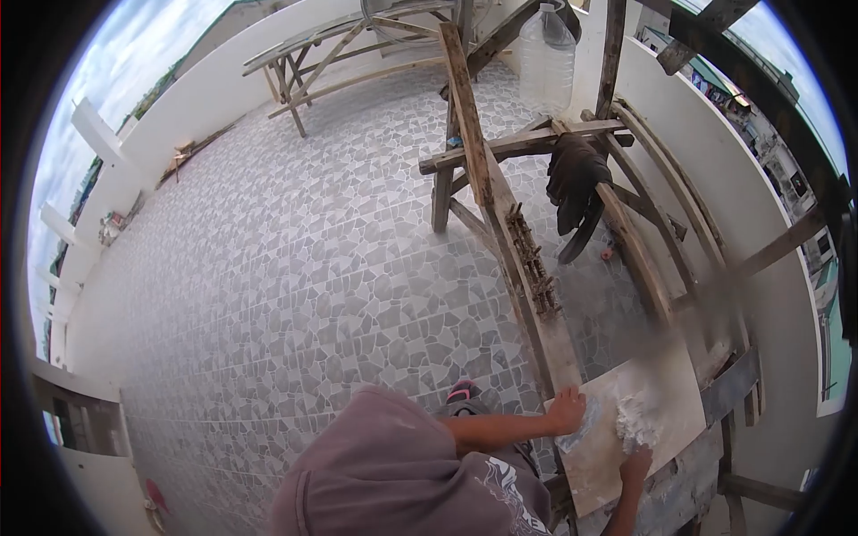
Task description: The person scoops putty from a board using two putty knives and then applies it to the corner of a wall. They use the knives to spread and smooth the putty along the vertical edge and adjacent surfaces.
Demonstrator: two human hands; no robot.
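Observation:
A square board (684, 384) lies on the wooden bench at the lower right, smeared with white stuff. On its middle sits a rough white heap (633, 422) that looks like putty or powder paste. My left hand (567, 412) is at the board's left edge, fingers curled on a pale blue-grey flat piece (579, 429). Close below the heap is my right hand (636, 465), its fingers closed and their tips by the white stuff. What it holds, if anything, I cannot tell.
Wooden frame beams (518, 241) run forward from the board, one carrying a row of screw-like pieces (534, 268). A dark cloth (576, 170) hangs over a beam. Behind stands a large clear bottle (547, 58). A wooden table (313, 45) is at the back on the tiled floor (295, 250).

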